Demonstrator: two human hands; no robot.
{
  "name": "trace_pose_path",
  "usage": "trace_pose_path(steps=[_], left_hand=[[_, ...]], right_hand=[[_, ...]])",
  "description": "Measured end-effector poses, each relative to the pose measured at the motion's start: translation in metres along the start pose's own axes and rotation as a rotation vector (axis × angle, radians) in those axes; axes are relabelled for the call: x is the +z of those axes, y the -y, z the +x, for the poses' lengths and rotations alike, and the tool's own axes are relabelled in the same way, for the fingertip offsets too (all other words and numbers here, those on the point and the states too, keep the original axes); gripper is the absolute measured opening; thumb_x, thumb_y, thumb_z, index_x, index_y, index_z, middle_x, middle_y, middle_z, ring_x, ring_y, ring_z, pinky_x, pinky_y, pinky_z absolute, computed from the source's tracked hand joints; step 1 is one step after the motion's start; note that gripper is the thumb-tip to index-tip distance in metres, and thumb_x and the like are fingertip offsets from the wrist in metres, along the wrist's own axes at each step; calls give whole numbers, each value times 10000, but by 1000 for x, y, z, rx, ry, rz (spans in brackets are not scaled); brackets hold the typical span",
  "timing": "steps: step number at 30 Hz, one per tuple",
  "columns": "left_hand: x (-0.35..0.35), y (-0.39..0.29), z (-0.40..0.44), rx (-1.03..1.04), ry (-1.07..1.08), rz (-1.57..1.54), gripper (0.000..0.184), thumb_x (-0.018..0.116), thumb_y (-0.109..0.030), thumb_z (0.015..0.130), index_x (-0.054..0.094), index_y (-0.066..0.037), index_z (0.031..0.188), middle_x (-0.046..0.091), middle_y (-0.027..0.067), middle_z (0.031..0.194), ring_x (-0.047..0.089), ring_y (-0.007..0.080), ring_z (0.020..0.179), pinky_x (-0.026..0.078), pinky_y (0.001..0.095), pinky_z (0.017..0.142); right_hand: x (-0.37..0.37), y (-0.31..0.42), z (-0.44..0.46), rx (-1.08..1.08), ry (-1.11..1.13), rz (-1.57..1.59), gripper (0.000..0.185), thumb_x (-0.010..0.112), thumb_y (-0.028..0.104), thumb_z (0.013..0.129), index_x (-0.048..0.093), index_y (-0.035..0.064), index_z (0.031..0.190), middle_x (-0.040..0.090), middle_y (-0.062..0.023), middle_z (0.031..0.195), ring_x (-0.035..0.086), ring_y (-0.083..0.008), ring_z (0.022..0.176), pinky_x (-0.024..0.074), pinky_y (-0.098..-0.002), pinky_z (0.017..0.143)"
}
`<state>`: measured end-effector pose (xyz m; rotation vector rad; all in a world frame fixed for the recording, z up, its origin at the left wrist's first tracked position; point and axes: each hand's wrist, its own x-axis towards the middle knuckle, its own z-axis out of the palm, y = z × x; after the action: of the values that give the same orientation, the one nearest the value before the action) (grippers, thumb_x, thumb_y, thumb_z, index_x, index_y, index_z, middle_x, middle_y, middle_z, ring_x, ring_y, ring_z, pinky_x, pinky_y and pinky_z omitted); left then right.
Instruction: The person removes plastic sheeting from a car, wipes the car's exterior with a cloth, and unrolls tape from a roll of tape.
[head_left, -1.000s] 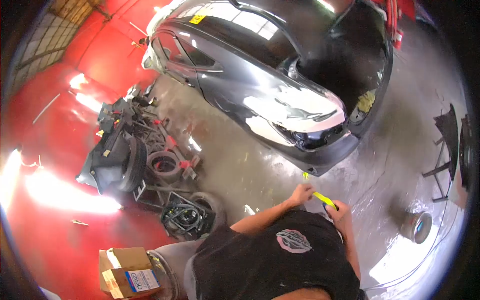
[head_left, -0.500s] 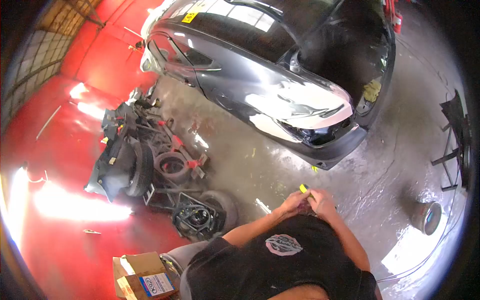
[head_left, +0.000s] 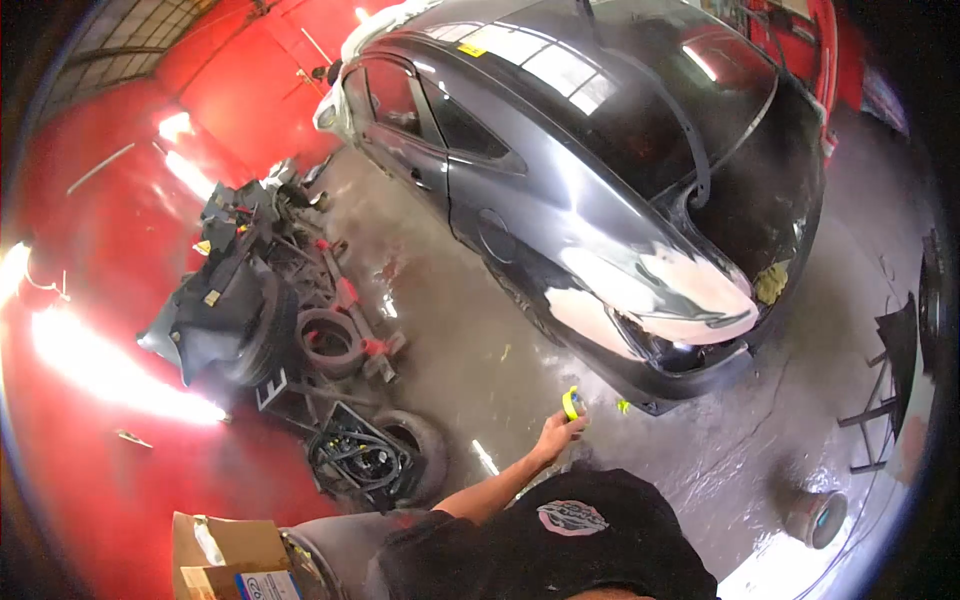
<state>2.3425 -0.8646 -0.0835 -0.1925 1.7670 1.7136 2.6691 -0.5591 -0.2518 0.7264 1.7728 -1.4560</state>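
Note:
My left hand reaches forward with its fingers closed around a roll of yellow masking tape. The roll stands on edge in the grip, off the floor and apart from the car. Ahead is a dark car with pale filler or primer patches on its rear corner. A small crumpled yellow piece shows by the bumper's lower edge. My right hand is out of sight; the black shirt fills the area where that arm would be.
Tyres and removed car parts are heaped along the red wall on the left. A cardboard box stands at lower left. To the right are a bucket and a dark metal stand. Crumpled yellow material lies in the car's rear opening.
Both hands were together in front of the shirt at the yellow tape. Now the left alone holds it, further forward, and the right has left view. The view has shifted, showing more of the car.

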Motion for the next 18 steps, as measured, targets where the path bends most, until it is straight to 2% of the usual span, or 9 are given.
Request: trace_pose_path(steps=[3, 4, 6, 7, 8, 9, 13, 15, 18], left_hand=[[-2, -26, -5, 3, 84, -84, 398, 678, -259, 948, 633, -4, 1250, 678, 92, 1132, 646, 183, 1016, 539, 330, 863], [1, -40, -10, 23, 115, -137, 393, 677, -261, 948, 644, -4, 1242, 677, 89, 1126, 642, 178, 1013, 538, 327, 862], [1, -56, -7, 77, 185, -252, 389, 662, -249, 947, 646, -5, 1250, 671, 89, 1147, 632, 178, 1038, 529, 330, 896], [-1, -61, -4, 106, 225, -312, 392, 648, -233, 947, 638, -7, 1267, 665, 92, 1175, 626, 185, 1066, 520, 337, 930], [-3, -85, -12, 192, 252, -207, 387, 644, -224, 941, 633, -7, 1262, 663, 88, 1173, 622, 187, 1070, 513, 345, 946], [-5, -114, -25, 263, 280, -105, 383, 639, -214, 936, 628, -7, 1258, 660, 83, 1171, 618, 190, 1075, 505, 354, 963], [-12, -156, -42, 453, 362, -365, 348, 598, -146, 865, 626, 18, 1170, 659, 77, 1141, 602, 189, 1104, 456, 347, 1011], [-14, -167, -49, 489, 357, -371, 382, 568, -129, 833, 615, 31, 1177, 661, 97, 1145, 599, 196, 1115, 444, 350, 1025], [-26, -162, -52, 543, 398, -409, 372, 563, -103, 837, 615, 24, 1182, 661, 106, 1147, 603, 197, 1121, 457, 357, 1019]], right_hand=[[-18, 110, 5, -230, -113, 168, 584, 630, 372, 930, 597, -44, 1338, 648, -188, 1321, 601, -295, 1217, 436, -394, 1068], [-30, 164, 5, -145, -279, 56, 553, 649, 345, 915, 623, -51, 1299, 662, -181, 1298, 633, -285, 1168, 464, -391, 1029], [-42, 246, 8, -656, -430, -116, 560, 676, 320, 927, 586, -21, 1362, 687, -164, 1217, 636, -225, 1128, 492, -350, 986], [-39, 299, -8, -809, -418, -117, 564, 668, 325, 938, 578, -27, 1370, 647, -149, 1299, 608, -223, 1191, 488, -358, 997], [-29, 369, -54, -641, -227, 162, 544, 656, 271, 955, 552, -7, 1411, 624, -154, 1354, 587, -233, 1240, 451, -366, 1058], [-20, 399, -66, -757, -158, 265, 548, 641, 275, 966, 537, -4, 1426, 586, -123, 1401, 564, -188, 1256, 444, -334, 1065], [4, 470, -81, -843, 36, 379, 543, 622, 263, 980, 519, 4, 1446, 612, -65, 1329, 583, -141, 1169, 477, -308, 996], [17, 490, -88, -896, 9, 451, 472, 595, 122, 994, 504, -60, 1420, 661, -109, 1208, 628, -165, 1080, 504, -299, 953], [21, 499, -82, -978, -50, 249, 460, 676, 174, 937, 604, -17, 1349, 694, -48, 1152, 626, -121, 1037, 493, -272, 916]])
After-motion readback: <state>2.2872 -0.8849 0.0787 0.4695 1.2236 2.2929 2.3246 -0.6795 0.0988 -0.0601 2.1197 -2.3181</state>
